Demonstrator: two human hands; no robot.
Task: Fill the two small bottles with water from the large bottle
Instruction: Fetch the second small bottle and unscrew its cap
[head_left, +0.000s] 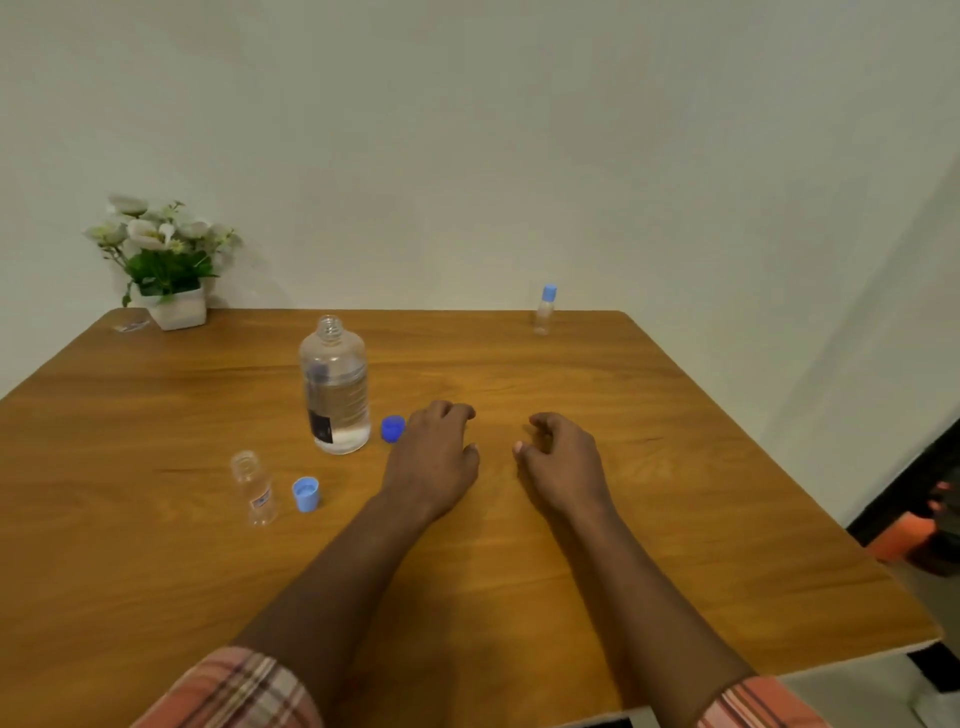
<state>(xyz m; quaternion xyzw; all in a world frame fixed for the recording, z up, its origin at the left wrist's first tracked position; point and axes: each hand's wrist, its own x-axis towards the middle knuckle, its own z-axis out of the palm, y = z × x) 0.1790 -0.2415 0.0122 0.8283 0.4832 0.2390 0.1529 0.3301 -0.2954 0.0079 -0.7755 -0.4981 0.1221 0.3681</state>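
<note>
The large clear bottle (335, 387) stands upright and uncapped at the table's middle, partly filled with water. Its dark blue cap (392, 428) lies just right of its base. A small clear bottle (254, 486) stands open at the front left, and its light blue cap (305, 494) lies beside it on the right. A second small bottle (545, 309) with a light blue cap on stands at the far right edge. My left hand (434, 457) rests on the table next to the dark blue cap, fingers loosely curled, holding nothing. My right hand (561, 462) rests nearby, likewise empty.
A white pot of artificial flowers (169, 260) sits at the far left corner against the wall, with a small clear scrap (130, 326) beside it. The wooden table (675, 519) ends at the right, where dark and orange objects (919, 530) lie on the floor.
</note>
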